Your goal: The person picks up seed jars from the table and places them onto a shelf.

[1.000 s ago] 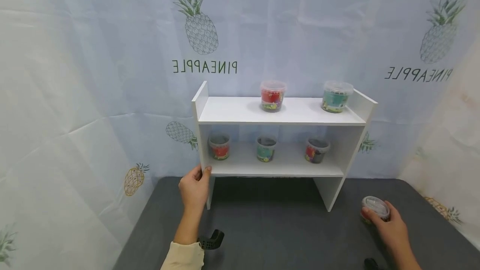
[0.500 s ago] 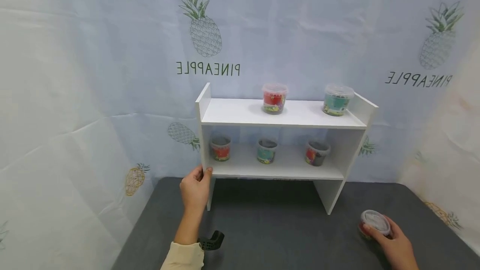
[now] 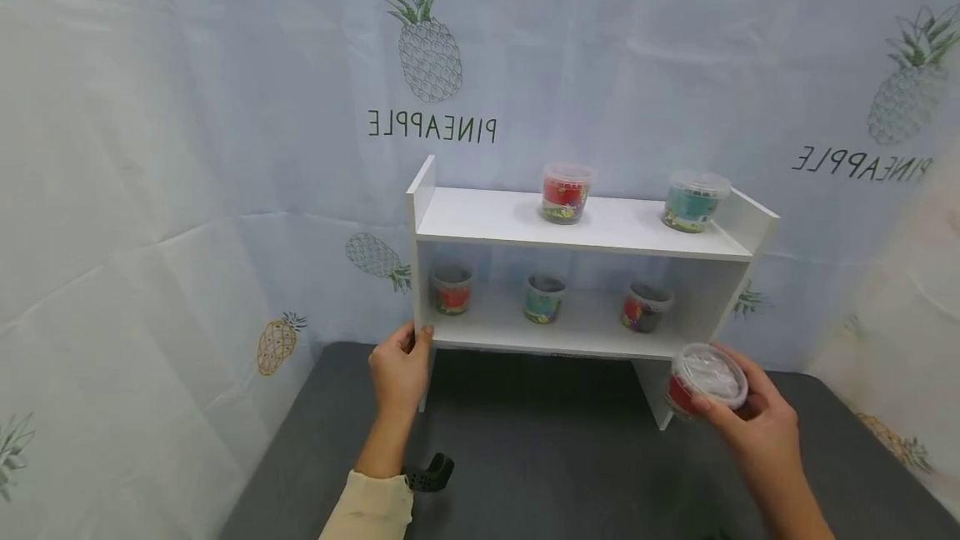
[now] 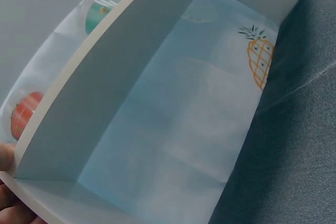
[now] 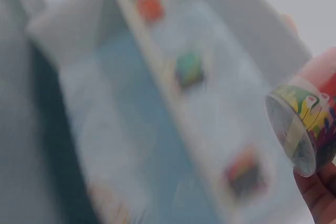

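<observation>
My left hand [image 3: 401, 369] grips the left side panel of the white shelf unit [image 3: 585, 344], thumb over its front edge by the lower shelf. In the left wrist view its fingertips [image 4: 6, 157] show at the panel. Held in my right hand [image 3: 765, 415] is a clear-lidded plastic tub [image 3: 705, 377] with a red label, raised in front of the unit's right leg. The right wrist view shows that tub [image 5: 310, 114] from its clear base, tipped sideways, fingers [image 5: 317, 195] around it.
On the upper shelf stand a red tub [image 3: 566, 192] and a teal tub [image 3: 693, 202]. The lower shelf carries a red tub [image 3: 452, 290], a teal tub [image 3: 543, 298] and a red-and-dark tub [image 3: 645, 307]. A pineapple-print curtain [image 3: 300, 107] hangs behind the dark table [image 3: 540, 473].
My right hand has lifted the red-labelled tub off the table at right and brought it up and left toward the shelf unit. The left hand keeps its grip on the side panel.
</observation>
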Tool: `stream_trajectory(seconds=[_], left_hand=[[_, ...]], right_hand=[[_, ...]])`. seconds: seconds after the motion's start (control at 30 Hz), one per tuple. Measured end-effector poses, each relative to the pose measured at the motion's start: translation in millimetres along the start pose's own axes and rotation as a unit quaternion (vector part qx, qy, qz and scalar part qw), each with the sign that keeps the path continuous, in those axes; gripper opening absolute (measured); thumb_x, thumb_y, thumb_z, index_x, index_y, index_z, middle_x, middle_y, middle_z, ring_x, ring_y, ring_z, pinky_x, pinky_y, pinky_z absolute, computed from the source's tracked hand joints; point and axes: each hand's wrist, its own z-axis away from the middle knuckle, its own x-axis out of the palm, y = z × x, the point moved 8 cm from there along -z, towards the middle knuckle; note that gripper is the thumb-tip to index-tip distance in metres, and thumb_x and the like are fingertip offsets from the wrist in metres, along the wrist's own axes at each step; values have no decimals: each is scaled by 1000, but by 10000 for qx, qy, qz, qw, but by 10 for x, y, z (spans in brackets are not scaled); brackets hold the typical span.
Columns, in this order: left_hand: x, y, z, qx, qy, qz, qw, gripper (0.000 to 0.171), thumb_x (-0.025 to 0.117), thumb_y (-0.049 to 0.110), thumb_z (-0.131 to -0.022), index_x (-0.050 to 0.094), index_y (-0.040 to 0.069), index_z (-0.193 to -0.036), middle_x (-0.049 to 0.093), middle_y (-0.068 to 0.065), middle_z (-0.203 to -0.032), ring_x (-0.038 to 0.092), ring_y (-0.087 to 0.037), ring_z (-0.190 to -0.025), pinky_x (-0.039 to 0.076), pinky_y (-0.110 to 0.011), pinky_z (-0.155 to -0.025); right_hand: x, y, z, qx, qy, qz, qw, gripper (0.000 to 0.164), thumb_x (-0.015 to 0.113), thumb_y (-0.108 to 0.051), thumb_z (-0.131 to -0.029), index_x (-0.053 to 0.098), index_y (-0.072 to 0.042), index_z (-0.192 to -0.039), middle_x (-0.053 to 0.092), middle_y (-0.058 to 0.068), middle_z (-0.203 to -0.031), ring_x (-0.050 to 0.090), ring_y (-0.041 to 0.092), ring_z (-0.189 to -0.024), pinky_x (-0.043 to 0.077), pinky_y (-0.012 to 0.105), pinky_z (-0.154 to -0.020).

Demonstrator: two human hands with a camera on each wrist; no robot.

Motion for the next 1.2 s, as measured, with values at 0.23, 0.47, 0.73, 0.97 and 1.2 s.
stream_trajectory(seconds=[0.23,0.47,0.73,0.97,1.2], left_hand=[[-7,23,-2,81,48,-9,10000,24,74,22,-89,77,3,-104,77,-10,-92,74,-19,-81,58,-39,-67],[-1,24,-14,266,77,-36,9996,23,74,22,-90,77,4,-103,77,-9,-88,72,-17,-72,55,-31,-60],[-1,42,29,442,215,-209,9986,20,76,20,-88,79,5,-100,76,-7,-82,68,-14,-65,50,-26,-55],[19,53,28,342,198,-93,9992,23,75,20,-89,78,2,-102,76,-11,-88,74,-20,-76,57,-38,-63],[11,17,28,248,134,18,9996,24,73,23,-90,78,4,-104,77,-10,-90,74,-19,-79,57,-37,-65]], right_hand=[[818,-1268,-248,-1734,-1381,-843,9715,67,75,11,-77,53,-5,-139,64,2,-118,62,10,-96,54,18,-76],[1568,-2021,-619,-1951,-2132,-788,9541,66,81,-20,-83,52,-13,-142,64,8,-122,64,15,-101,55,25,-81],[2196,-2295,-1089,-1110,-2155,468,9691,73,75,-53,-82,52,-18,-141,63,-1,-123,61,15,-102,53,36,-84],[2500,-2226,-1438,-108,-2216,1192,9678,88,72,-64,-78,47,-15,-146,55,3,-138,53,19,-114,45,41,-101],[2692,-2190,-1555,186,-2125,946,9724,82,74,-62,-78,50,-13,-139,58,3,-125,53,19,-109,45,38,-98]])
